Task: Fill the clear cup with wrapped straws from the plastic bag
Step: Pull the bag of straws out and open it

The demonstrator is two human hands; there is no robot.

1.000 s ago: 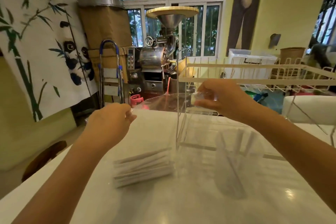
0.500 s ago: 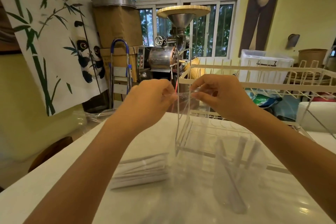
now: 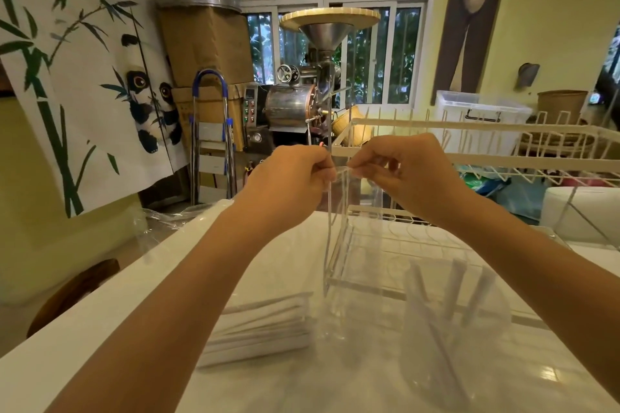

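Note:
My left hand [image 3: 288, 181] and my right hand [image 3: 409, 174] are raised above the white table [image 3: 100, 312], fingertips almost touching. Both pinch the top edge of the clear plastic bag [image 3: 335, 238], which hangs down from them to the tabletop. A flat pile of white wrapped straws [image 3: 258, 325] lies low on the left, blurred behind the plastic. The clear cup [image 3: 453, 345] stands at the lower right, also seen through the film, with several wrapped straws [image 3: 456, 278] leaning inside it.
A white wire dish rack [image 3: 469, 131] stands on the table just behind my hands. Crumpled clear plastic [image 3: 161, 221] lies at the table's far left edge. Beyond the table are a metal coffee roaster [image 3: 302, 104] and a step ladder [image 3: 211, 131].
My hands were apart along the bag's top edge; they have come together at the middle and now pinch it side by side.

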